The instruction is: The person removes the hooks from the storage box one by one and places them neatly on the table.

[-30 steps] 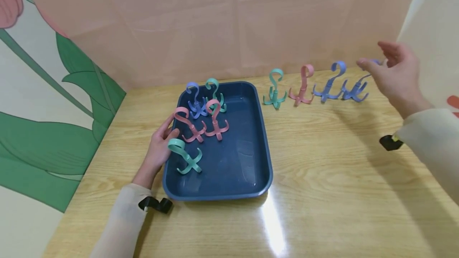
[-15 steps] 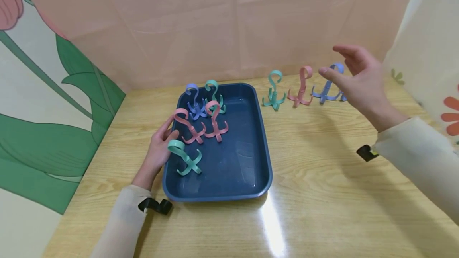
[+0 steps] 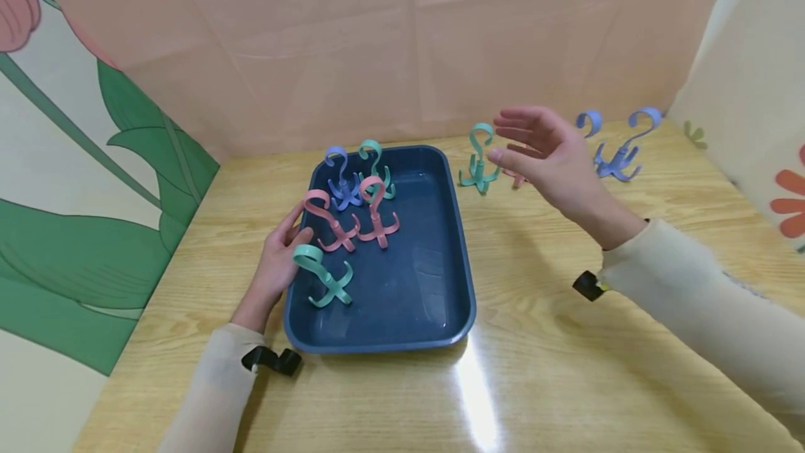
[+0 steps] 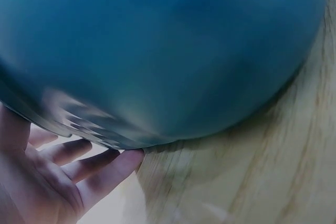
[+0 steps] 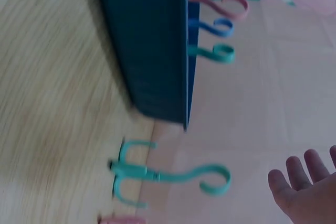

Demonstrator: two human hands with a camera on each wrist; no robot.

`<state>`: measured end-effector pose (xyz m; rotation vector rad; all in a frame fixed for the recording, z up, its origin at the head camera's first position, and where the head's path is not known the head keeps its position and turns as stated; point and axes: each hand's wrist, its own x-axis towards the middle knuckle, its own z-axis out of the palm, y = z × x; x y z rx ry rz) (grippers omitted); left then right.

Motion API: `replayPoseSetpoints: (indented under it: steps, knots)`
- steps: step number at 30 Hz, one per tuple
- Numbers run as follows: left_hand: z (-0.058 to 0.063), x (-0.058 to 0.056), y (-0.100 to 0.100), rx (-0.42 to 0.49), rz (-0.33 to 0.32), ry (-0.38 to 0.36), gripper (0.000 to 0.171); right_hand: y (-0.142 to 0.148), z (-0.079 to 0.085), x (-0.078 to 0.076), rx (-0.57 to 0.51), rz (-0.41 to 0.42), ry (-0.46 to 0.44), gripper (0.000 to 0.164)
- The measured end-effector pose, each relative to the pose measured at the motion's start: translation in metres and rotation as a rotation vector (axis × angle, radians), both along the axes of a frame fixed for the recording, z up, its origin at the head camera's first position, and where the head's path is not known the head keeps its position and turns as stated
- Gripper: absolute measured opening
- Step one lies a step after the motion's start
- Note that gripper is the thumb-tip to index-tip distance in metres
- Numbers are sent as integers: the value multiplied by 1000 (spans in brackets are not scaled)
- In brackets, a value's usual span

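Note:
My left hand (image 3: 277,257) holds the left rim of a dark blue plastic tray (image 3: 418,285), thumb over the edge; in the left wrist view its fingers touch the outer wall. Inside stand several hanging hooks with four prongs: blue (image 3: 344,193), green and pink. My right hand (image 3: 547,159) is in the air with fingers extended, holding nothing, thumb tip beside a green four-prong hook (image 3: 481,177) on the table. A pink hook (image 3: 517,178) is mostly hidden behind this hand. Two blue hooks stand farther right, the nearer one (image 3: 590,121) partly covered, the other (image 3: 619,158) in full view.
A pale pink sheet (image 3: 327,47) rises behind the wooden table (image 3: 390,397). Panels with painted leaves (image 3: 75,257) and red flowers (image 3: 789,205) stand at the left and right. Inside the tray, the hooks are grouped along its left side.
My right hand has moved left from over the far-right blue hook, past the other blue one, to the pink and green hooks. The left hand and tray stay put.

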<state>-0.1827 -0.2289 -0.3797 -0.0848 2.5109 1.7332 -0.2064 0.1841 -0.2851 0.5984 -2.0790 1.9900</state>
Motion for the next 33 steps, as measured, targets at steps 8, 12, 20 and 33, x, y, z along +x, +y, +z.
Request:
replayPoseSetpoints:
  steps: [8,12,20,33]
  knots:
    - [3,1,0,8,-6,10,55,-36,-3,-4,93,102,-29,50]
    - [4,1,1,10,-6,5,55,-52,-5,-7,128,189,-41,53]
    - [4,0,1,19,3,4,55,-79,-9,-20,218,336,-43,53]
    - [2,1,3,38,-15,51,56,-103,-18,-39,348,425,-94,53]
